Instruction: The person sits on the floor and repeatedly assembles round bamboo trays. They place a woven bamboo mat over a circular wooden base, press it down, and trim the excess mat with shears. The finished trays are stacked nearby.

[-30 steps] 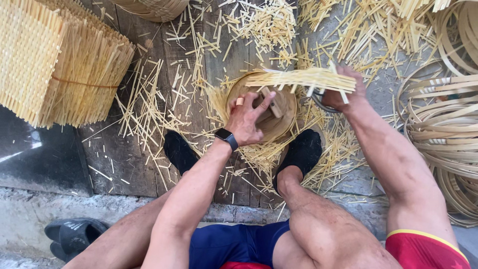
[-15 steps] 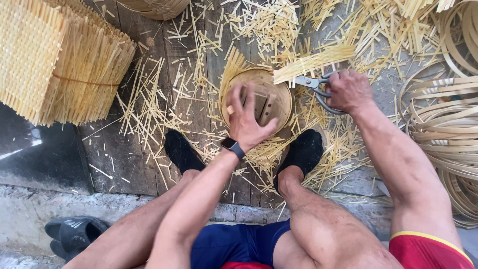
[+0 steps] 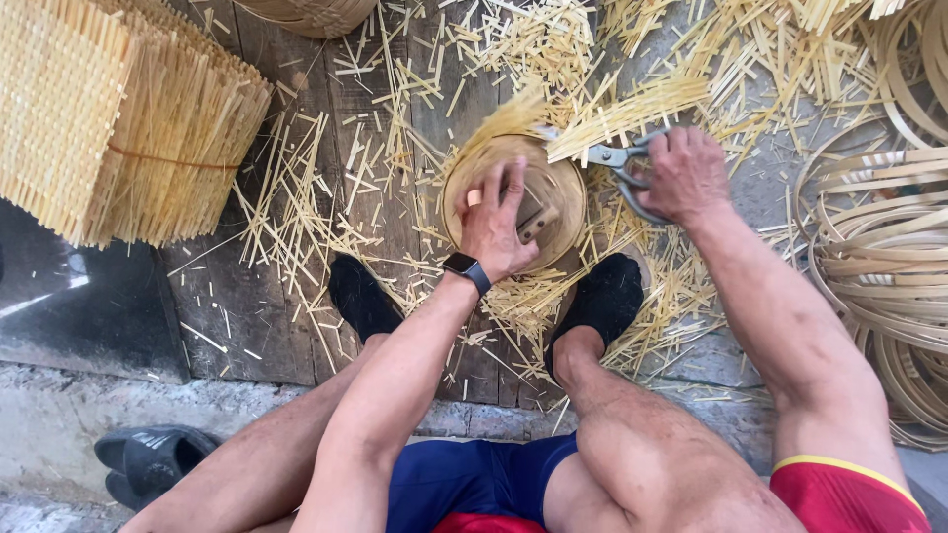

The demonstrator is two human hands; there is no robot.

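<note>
My left hand (image 3: 502, 225) presses flat on a small wooden block (image 3: 536, 223) that lies on a round woven bamboo piece (image 3: 561, 188) between my feet. My right hand (image 3: 683, 176) grips metal scissors (image 3: 614, 158) at the round piece's far right edge. The blades sit against loose strip ends (image 3: 628, 114) that stick out from the rim. A dark watch (image 3: 466, 267) is on my left wrist.
A tied stack of square woven mats (image 3: 109, 118) lies at the left. Coiled bamboo hoops (image 3: 889, 266) lie at the right. Cut bamboo slivers (image 3: 326, 178) litter the wooden boards. My feet in black socks (image 3: 360, 294) flank the piece. Dark sandals (image 3: 148, 459) sit at the lower left.
The round piece has been laid flat and turned under my left hand. My right hand has moved the scissors along the rim, and the sticking-out strips now point up and right.
</note>
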